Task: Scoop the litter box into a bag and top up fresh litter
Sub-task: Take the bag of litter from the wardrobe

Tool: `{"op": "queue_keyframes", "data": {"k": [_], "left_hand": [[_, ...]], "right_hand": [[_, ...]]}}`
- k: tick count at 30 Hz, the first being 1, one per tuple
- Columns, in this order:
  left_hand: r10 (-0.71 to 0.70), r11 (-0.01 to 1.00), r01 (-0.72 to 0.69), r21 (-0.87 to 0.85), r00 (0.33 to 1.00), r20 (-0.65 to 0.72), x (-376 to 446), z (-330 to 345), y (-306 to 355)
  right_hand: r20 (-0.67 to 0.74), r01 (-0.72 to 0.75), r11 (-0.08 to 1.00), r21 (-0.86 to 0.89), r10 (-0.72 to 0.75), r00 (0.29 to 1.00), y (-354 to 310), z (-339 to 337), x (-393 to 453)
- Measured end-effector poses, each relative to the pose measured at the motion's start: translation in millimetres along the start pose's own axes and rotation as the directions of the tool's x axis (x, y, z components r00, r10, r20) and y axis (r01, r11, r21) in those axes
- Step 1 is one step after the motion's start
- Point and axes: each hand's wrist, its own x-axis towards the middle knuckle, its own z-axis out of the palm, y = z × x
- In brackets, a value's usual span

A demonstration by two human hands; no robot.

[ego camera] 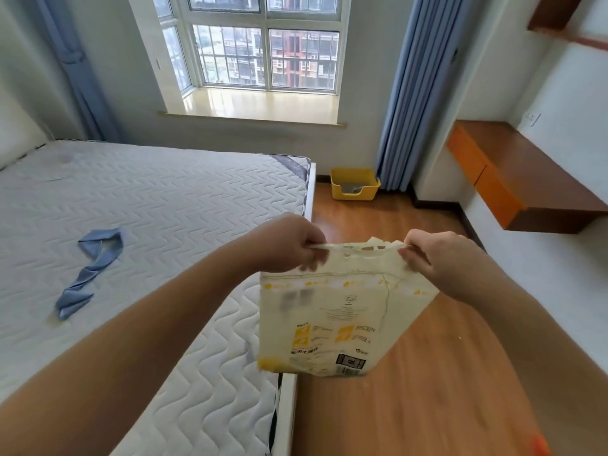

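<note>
**Opening the bag**

Our left hand (293, 244) and right hand (436, 258) each pinch the top of the cream plastic printed bag (339, 311). We should pull gently apart. The yellow plastic litter box (354, 184) sits far off, under the window.

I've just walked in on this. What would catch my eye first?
Front and centre, the left hand and the right hand pinch the top edge of a pale yellow printed bag held in the air. Beyond it, a yellow litter box sits on the wooden floor beside the blue curtain.
</note>
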Motion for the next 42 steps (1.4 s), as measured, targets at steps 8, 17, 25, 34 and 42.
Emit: {"op": "queue_keyframes", "data": {"k": [8,17,25,34,42], "left_hand": [[-0.003,0.997,0.005,0.082,1.0,-0.025,13.3,-10.0,2.3],[0.069,0.973,-0.031,0.229,0.985,-0.159,26.9,-1.0,4.1],[0.123,0.94,-0.073,0.334,0.984,-0.131,73.3,20.5,38.2],[0.073,0.96,-0.056,0.275,0.996,-0.053,146.8,51.9,80.8],[0.097,0.949,-0.059,0.311,0.989,-0.109,204.7,73.1,127.2]], "right_hand": [[-0.046,-0.011,0.998,-0.059,0.008,0.999,4.8,-7.5,10.3],[-0.102,-0.096,0.995,-0.041,0.092,0.991,8.9,2.9,0.9],[-0.102,-0.124,0.992,0.026,0.126,0.987,68.8,4.4,1.9],[-0.063,-0.019,0.998,0.057,0.023,0.998,169.9,1.2,3.9],[-0.167,-0.014,0.999,0.032,0.019,0.986,243.2,-5.8,15.8]]}}
